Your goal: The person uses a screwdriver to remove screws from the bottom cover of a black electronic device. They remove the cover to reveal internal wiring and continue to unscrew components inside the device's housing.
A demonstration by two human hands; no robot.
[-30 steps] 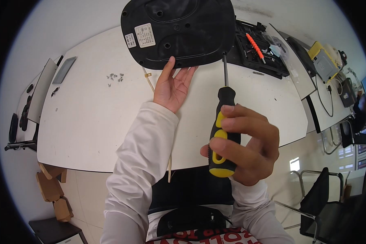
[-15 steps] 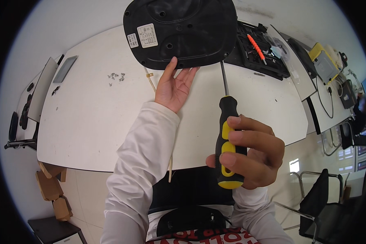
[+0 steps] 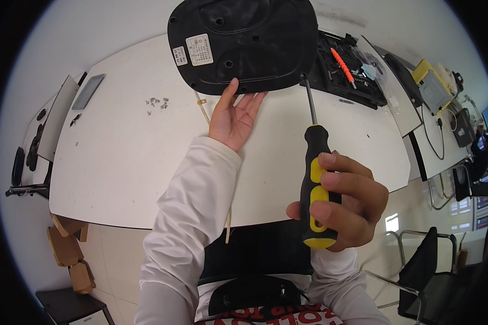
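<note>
A black rounded plastic housing [image 3: 276,65] with recessed screw holes and white labels is tilted up at the far side, its top cut off by the picture's edge. My left hand [image 3: 234,118] grips its lower rim, thumb on the face and fingers behind. Between the fingers and thumb of my right hand [image 3: 355,197] is a screwdriver [image 3: 319,179] with a black and yellow handle. Its metal shaft points up and away. The tip appears to meet the hole at the housing's lower right corner. A pale cord [image 3: 204,112] hangs beneath the housing, passing behind my left arm.
Several small screws [image 3: 157,103] lie on the white table [image 3: 114,168], left of my left hand. A grey tablet-like slab [image 3: 88,92] rests at the far left. Behind the housing, a black tool case [image 3: 363,92] holds an orange twisted rod [image 3: 342,66]. A chair [image 3: 420,262] stands right.
My right hand has carried the screwdriver to the right, and its tip has moved from below the housing's rim to the lower right corner hole. The housing has shifted slightly right and down.
</note>
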